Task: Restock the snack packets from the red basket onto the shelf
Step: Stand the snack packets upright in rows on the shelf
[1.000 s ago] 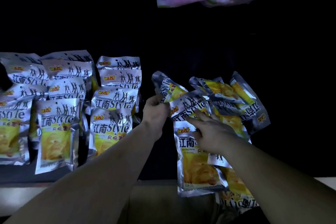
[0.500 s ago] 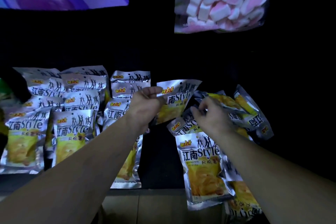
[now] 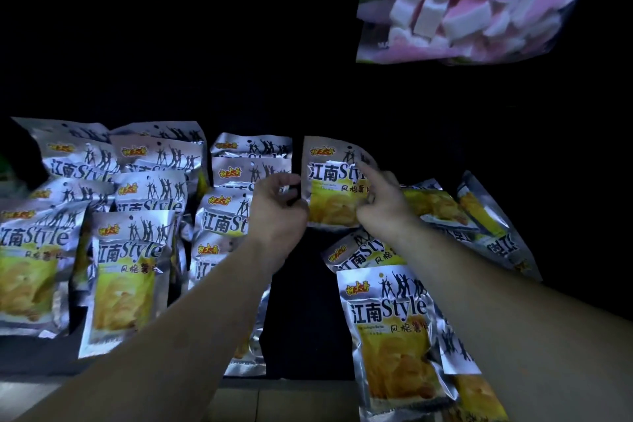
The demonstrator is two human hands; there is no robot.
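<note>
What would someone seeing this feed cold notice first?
Centre frame, both hands hold one silver-and-yellow snack packet upright: the left hand grips its left edge, the right hand its right edge, index finger across the front. Tidy rows of the same packets fill the shelf to the left, a loose pile lies to the right, and a bag of pink-and-white marshmallows shows top right.

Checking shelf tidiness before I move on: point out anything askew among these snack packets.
The pile on the right is jumbled: the far-right packet lies upside down, and a tilted packet sits beneath the right hand. The left rows stand straight, labels forward.
</note>
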